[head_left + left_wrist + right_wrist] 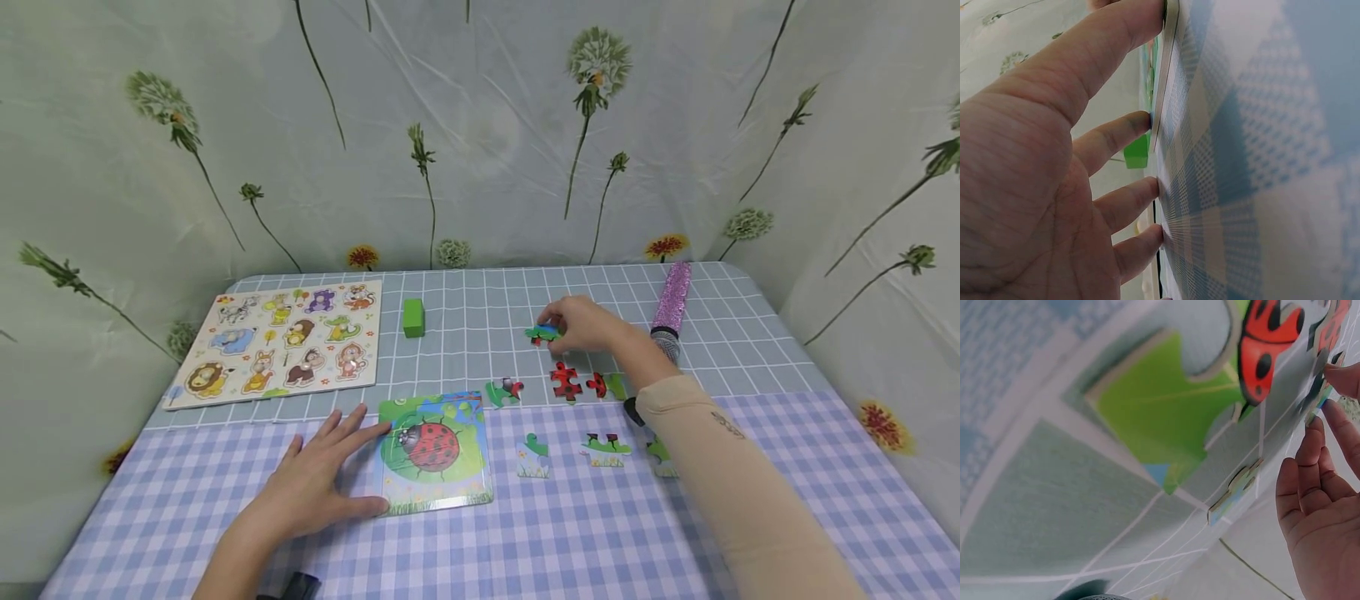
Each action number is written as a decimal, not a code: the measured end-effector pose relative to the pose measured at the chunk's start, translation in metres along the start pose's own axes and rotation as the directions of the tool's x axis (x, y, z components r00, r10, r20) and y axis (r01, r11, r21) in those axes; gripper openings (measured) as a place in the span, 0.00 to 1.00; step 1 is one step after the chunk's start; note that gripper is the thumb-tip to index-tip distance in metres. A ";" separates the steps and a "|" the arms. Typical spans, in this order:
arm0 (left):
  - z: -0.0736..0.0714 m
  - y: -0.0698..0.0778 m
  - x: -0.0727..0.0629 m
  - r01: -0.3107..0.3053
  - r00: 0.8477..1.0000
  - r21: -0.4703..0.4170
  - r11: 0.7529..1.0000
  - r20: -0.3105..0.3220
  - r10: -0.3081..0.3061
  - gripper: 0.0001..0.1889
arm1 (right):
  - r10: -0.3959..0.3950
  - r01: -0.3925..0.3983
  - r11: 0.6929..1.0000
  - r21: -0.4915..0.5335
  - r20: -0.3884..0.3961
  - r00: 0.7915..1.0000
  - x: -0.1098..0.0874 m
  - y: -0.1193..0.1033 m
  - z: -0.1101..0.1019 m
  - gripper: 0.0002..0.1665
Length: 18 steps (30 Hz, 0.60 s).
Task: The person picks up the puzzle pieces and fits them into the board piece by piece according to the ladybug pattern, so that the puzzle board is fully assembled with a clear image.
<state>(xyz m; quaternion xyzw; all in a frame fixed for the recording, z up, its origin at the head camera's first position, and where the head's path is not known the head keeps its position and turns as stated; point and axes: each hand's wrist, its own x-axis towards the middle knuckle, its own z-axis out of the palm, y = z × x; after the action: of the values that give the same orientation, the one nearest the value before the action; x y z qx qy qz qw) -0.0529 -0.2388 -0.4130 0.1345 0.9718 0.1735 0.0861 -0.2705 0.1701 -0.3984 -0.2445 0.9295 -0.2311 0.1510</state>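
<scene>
My left hand [322, 475] lies spread at the left side of a square ladybug puzzle board [465, 492], its thumb and a fingertip touching the edge. In the left wrist view its fingers [1129, 203] are fairly straight. My right hand [588, 325] pinches a small blue, green and red puzzle piece [542, 333] between thumb and fingers at the back of the table. Whether that piece is lifted cannot be told. Around it lie a red spotted piece [566, 383], a green piece [1154, 406] and a green-and-red piece [504, 392].
Several grassy pieces, one a green-and-black piece [606, 450], lie right of the board. An animal peg puzzle [277, 343] lies at the back left, beside a green block [413, 318]. A purple glittery stick [672, 300] with a grey-black end lies beyond my right forearm.
</scene>
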 end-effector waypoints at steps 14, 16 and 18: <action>0.001 -0.001 0.000 0.006 1.000 -0.001 1.000 0.012 -0.006 0.52 | -0.131 0.131 0.991 -0.026 -0.006 0.991 -0.005 -0.020 0.012 0.27; 0.000 -0.001 0.000 0.008 1.000 0.004 1.000 0.017 -0.008 0.53 | -0.142 0.142 0.990 -0.025 0.002 0.990 -0.005 -0.025 0.015 0.27; 0.000 -0.001 0.001 0.012 1.000 0.006 1.000 0.022 -0.012 0.53 | -0.152 0.152 0.988 -0.020 0.007 0.988 -0.006 -0.032 0.017 0.28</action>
<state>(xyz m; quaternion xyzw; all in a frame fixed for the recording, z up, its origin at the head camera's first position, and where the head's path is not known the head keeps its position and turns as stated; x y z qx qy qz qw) -0.0537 -0.2393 -0.4132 0.1309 0.9720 0.1689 0.0974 -0.2470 0.1425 -0.3961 -0.3169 0.9101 -0.2316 0.1328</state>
